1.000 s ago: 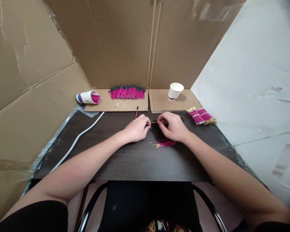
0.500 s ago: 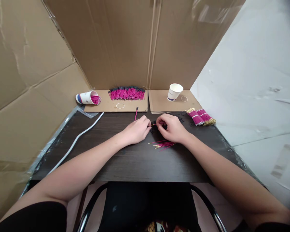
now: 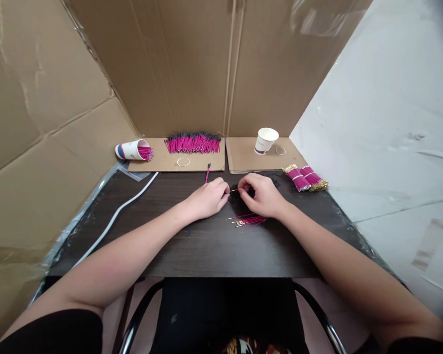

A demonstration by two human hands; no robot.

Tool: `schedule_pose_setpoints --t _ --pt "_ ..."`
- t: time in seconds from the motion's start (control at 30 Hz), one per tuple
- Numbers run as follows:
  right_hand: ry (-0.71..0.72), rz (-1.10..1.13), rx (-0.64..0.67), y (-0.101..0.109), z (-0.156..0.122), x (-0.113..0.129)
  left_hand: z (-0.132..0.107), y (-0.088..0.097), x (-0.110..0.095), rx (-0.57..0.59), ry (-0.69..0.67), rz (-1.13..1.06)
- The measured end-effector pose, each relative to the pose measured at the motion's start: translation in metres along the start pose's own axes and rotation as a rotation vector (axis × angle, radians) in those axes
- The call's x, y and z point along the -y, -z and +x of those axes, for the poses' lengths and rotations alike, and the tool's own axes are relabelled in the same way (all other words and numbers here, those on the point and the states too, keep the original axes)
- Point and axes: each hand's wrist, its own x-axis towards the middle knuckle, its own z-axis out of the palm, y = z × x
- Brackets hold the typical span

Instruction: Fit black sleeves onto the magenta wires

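Observation:
My left hand and my right hand meet over the middle of the dark table, fingers pinched. A thin pink wire with a gold tip spans the gap between them, held in my right fingers. What my left fingertips pinch is too small to name. Small black pieces lie just under the hands. A loose bunch of pink wires rests by my right wrist. A single pink wire with a black end lies beyond my left hand.
At the back on cardboard: a row of pink wires with black ends, a tipped paper cup with wires in it, an upright paper cup, two rubber bands. Tied pink bundles lie right. A white strip runs left. Cardboard walls surround the table.
Both hands stay in the same place with only slight finger movement on the wire; the view has shifted a little.

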Motion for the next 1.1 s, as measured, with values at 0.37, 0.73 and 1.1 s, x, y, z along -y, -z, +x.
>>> schedule_pose_setpoints --t 0.37,0.73,1.1 --pt "0.001 0.008 -0.003 0.000 0.000 -0.001 0.000 -0.003 0.010 -0.089 -0.063 -0.053" --pt "-0.010 0.007 -0.003 0.000 0.000 -0.003 0.001 -0.006 0.010 -0.133 -0.118 -0.141" --pt "-0.027 0.033 -0.057 0.002 0.001 0.001 0.014 -0.021 0.005 -0.228 0.261 -1.033"
